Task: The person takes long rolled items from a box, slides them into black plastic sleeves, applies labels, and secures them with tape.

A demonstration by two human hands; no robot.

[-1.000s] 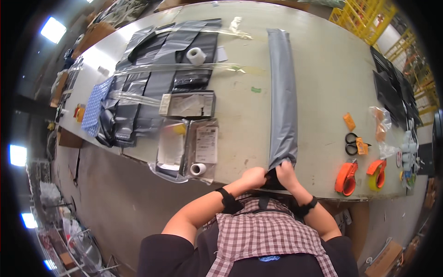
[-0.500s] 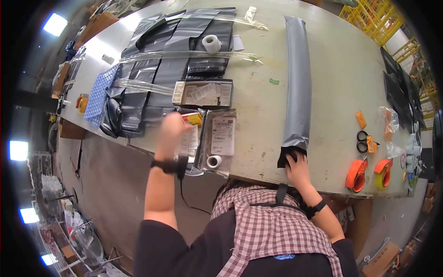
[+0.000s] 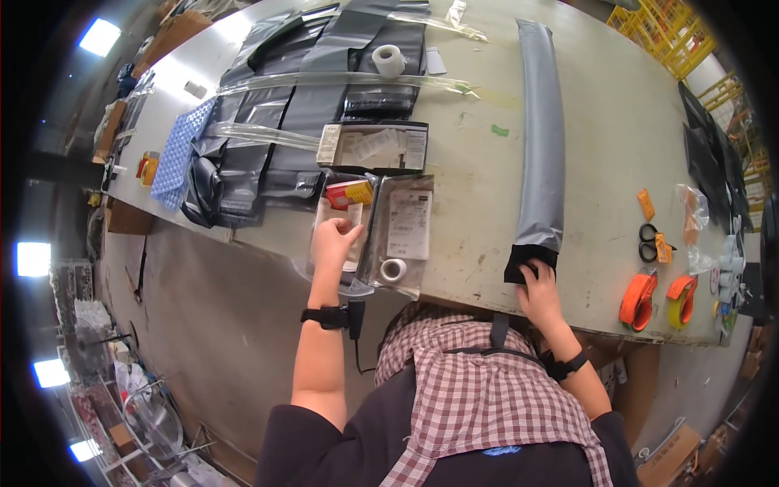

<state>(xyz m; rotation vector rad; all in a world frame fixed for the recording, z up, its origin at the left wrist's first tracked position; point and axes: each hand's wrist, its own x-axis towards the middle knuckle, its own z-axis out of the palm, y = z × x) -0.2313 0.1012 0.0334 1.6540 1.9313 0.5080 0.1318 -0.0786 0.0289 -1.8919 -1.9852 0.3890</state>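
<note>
A long grey poly mailer (image 3: 542, 138) lies lengthwise on the table, its black inner flap (image 3: 527, 258) at the near end. My right hand (image 3: 540, 290) is bent over that flap, gripping its edge. To the left, my left hand (image 3: 334, 243) is over a clear plastic tray (image 3: 369, 235) of white slips. Its fingers are curled, thumb and forefinger close together at the slips; what lies between them is hidden. A red and yellow packet (image 3: 349, 194) sits at that tray's far end. Beside it, another clear tray holds printed labels (image 3: 409, 224) and a white roll (image 3: 393, 269).
An open box of slips (image 3: 377, 146) stands beyond the trays. Stacked dark mailers (image 3: 280, 114), a white tape roll (image 3: 388, 61) and blue bubble wrap (image 3: 182, 150) lie at the left. Rightward are scissors (image 3: 647, 243) and two tape dispensers (image 3: 638, 300) (image 3: 682, 299).
My left hand has come down from a blurred swing onto the slips in the tray. My right hand stays at the mailer's flap. The whole view has shifted slightly.
</note>
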